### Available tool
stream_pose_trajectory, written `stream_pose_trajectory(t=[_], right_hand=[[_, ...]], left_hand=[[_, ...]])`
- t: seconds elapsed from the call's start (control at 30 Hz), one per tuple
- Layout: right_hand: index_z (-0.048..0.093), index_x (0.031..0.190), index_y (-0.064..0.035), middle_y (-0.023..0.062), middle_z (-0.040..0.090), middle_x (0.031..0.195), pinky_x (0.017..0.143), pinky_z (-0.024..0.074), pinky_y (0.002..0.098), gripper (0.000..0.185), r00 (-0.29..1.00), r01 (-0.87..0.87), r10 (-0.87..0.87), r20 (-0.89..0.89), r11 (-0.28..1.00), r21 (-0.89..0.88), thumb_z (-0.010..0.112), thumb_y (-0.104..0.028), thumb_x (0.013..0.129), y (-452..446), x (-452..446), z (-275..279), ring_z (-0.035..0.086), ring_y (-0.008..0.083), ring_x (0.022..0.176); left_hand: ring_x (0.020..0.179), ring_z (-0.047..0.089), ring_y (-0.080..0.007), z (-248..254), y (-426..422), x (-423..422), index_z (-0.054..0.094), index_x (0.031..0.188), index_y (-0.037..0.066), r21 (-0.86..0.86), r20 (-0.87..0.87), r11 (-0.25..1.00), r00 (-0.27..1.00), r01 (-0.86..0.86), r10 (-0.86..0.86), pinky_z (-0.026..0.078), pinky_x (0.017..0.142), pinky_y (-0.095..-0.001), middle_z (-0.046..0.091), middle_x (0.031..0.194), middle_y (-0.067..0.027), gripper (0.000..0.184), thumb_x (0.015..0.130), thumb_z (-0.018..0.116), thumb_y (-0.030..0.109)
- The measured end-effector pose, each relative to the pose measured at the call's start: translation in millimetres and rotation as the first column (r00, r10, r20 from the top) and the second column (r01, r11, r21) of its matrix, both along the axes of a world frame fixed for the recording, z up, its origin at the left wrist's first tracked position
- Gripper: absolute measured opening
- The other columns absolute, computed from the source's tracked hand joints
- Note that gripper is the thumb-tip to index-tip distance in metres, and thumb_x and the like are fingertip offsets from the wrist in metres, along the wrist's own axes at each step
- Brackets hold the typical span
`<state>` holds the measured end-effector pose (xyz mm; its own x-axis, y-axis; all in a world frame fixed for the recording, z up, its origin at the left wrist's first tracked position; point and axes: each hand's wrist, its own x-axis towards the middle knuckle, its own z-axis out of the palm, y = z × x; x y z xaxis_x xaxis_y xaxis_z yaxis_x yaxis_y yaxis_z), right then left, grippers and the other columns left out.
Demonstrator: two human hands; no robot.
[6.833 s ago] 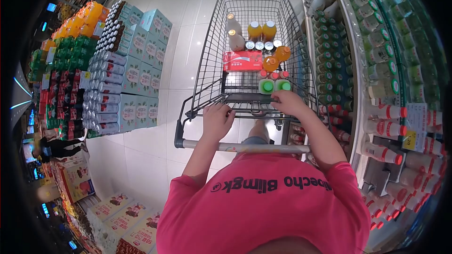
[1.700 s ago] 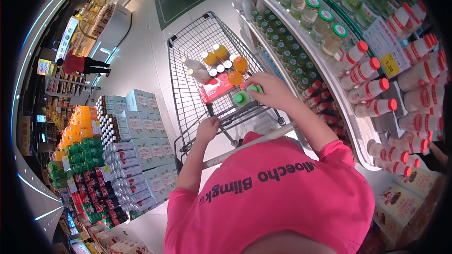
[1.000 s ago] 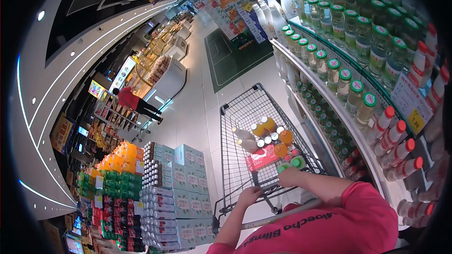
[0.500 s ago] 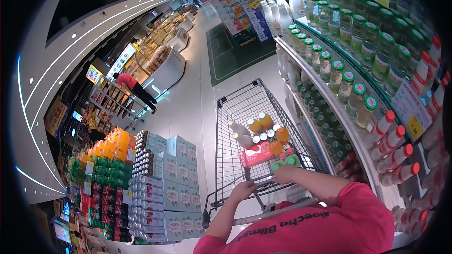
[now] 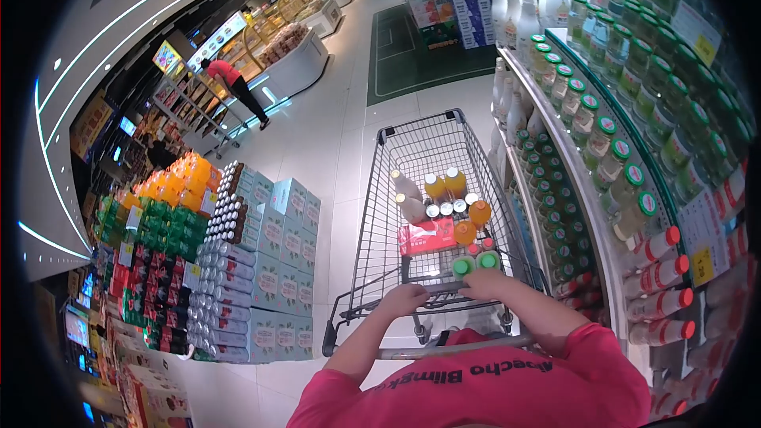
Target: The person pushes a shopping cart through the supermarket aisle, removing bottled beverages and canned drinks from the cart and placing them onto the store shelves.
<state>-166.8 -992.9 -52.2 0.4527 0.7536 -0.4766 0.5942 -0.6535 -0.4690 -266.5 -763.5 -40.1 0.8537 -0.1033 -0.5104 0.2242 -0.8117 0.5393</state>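
Two green-capped bottles (image 5: pixel 487 261) stand at the near end of our wire cart (image 5: pixel 386 135), just beyond our right hand (image 5: pixel 481 285). Our left hand (image 5: pixel 404 299) lies along the cart's near edge; whether either hand grips anything, we can't make out. We judge that a sudden stop could topple the pale, tapering bottles (image 5: pixel 411 208), which seem loosely packed, and a rightward drift could scrape the shelf (image 5: pixel 601 230). We see thin metal mesh, round caps and a flat-sided, glossy red box (image 5: pixel 428 236).
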Motion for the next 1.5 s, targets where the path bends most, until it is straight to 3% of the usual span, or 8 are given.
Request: stream_pose_trajectory(t=[0.1, 0.2, 0.53, 0.87, 0.9, 1.0, 1.3, 1.5], right_hand=[[0.065, 0.101, -0.0061, 0.0165, 0.066, 0.096, 0.077, 0.0496, 0.0452, 0.043, 1.0, -0.022, 0.022, -0.003, 1.0, -0.005, 0.051, -0.043, 0.085, -1, 0, 4, 0.063, 0.0332, 0.09], [0.065, 0.101, -0.0061, 0.0157, 0.066, 0.096, 0.078, 0.049, 0.0445, 0.041, 1.0, 0.022, -0.022, -0.018, 0.999, 0.038, 0.051, -0.042, 0.085, -3, 0, 1, 0.063, 0.033, 0.091], [0.061, 0.11, -0.0076, 0.0165, 0.064, 0.103, 0.084, 0.0464, 0.043, 0.045, 0.998, 0.026, -0.026, -0.06, 1.0, -0.006, 0.052, -0.044, 0.085, -6, 4, 2, 0.06, 0.0332, 0.098], [0.063, 0.111, -0.0098, 0.0132, 0.067, 0.096, 0.08, 0.0484, 0.0396, 0.047, 0.996, 0.058, -0.058, -0.069, 0.998, 0.003, 0.055, -0.046, 0.082, -9, 4, -4, 0.064, 0.0289, 0.091], [0.061, 0.114, -0.0091, 0.0159, 0.064, 0.106, 0.085, 0.0473, 0.0401, 0.05, 0.986, 0.078, -0.086, -0.142, 0.995, -0.063, 0.055, -0.047, 0.082, -6, 5, 8, 0.061, 0.032, 0.099], [0.062, 0.113, -0.0088, 0.016, 0.065, 0.105, 0.085, 0.0475, 0.0401, 0.05, 0.993, 0.066, -0.068, -0.101, 0.997, -0.029, 0.055, -0.047, 0.082, -8, 4, 2, 0.061, 0.0323, 0.099], [0.065, 0.103, -0.0097, 0.0148, 0.066, 0.097, 0.081, 0.0482, 0.0404, 0.043, 0.992, 0.067, -0.066, -0.106, 0.998, 0.014, 0.055, -0.046, 0.082, -10, 3, -2, 0.063, 0.0313, 0.093], [0.065, 0.102, -0.0093, 0.0154, 0.066, 0.096, 0.08, 0.0482, 0.0406, 0.042, 0.997, 0.04, -0.036, -0.066, 0.997, 0.062, 0.054, -0.045, 0.083, -13, 4, -7, 0.063, 0.032, 0.092]], left_hand=[[0.085, 0.063, -0.0293, 11, -3, 3, 0.066, 0.099, 0.004, -0.045, -0.076, 0.998, 0.996, -0.043, 0.039, 0.048, 0.076, -0.0388, 0.066, 0.088, -0.0137, 0.041, 0.086, 0.052, 0.041], [0.084, 0.063, -0.031, 2, -1, 2, 0.066, 0.095, 0.003, -0.034, 0.023, 0.999, 1.0, 0.015, -0.015, 0.048, 0.076, -0.0404, 0.066, 0.085, -0.0164, 0.038, 0.086, 0.051, 0.038], [0.086, 0.063, -0.032, 0, -1, 3, 0.065, 0.098, 0.004, -0.054, 0.005, 0.998, 0.999, 0.034, -0.034, 0.048, 0.077, -0.0411, 0.066, 0.088, -0.0155, 0.038, 0.087, 0.05, 0.038], [0.085, 0.062, -0.0331, -5, 0, 3, 0.065, 0.098, 0.005, -0.057, -0.035, 0.998, 0.999, 0.032, -0.034, 0.047, 0.076, -0.0418, 0.065, 0.087, -0.0173, 0.041, 0.087, 0.049, 0.041], [0.084, 0.062, -0.033, -5, 0, 3, 0.065, 0.098, 0.005, -0.07, -0.048, 0.997, 0.998, 0.033, -0.037, 0.047, 0.076, -0.0419, 0.065, 0.086, -0.0173, 0.041, 0.087, 0.049, 0.041], [0.078, 0.064, -0.0273, -15, 3, 3, 0.066, 0.096, 0.005, -0.113, -0.03, 0.994, 0.999, 0.015, -0.019, 0.049, 0.072, -0.0389, 0.066, 0.082, -0.0145, 0.042, 0.085, 0.052, 0.042], [0.089, 0.062, -0.0322, -10, 0, 0, 0.064, 0.101, 0.006, -0.098, -0.001, 0.994, 0.999, 0.049, -0.049, 0.046, 0.079, -0.0417, 0.065, 0.092, -0.0177, 0.041, 0.089, 0.048, 0.041], [0.086, 0.063, -0.0303, -12, 0, 3, 0.065, 0.098, 0.003, -0.107, -0.024, 0.993, 0.998, 0.05, -0.053, 0.047, 0.077, -0.0406, 0.066, 0.088, -0.0164, 0.043, 0.085, 0.051, 0.042]])
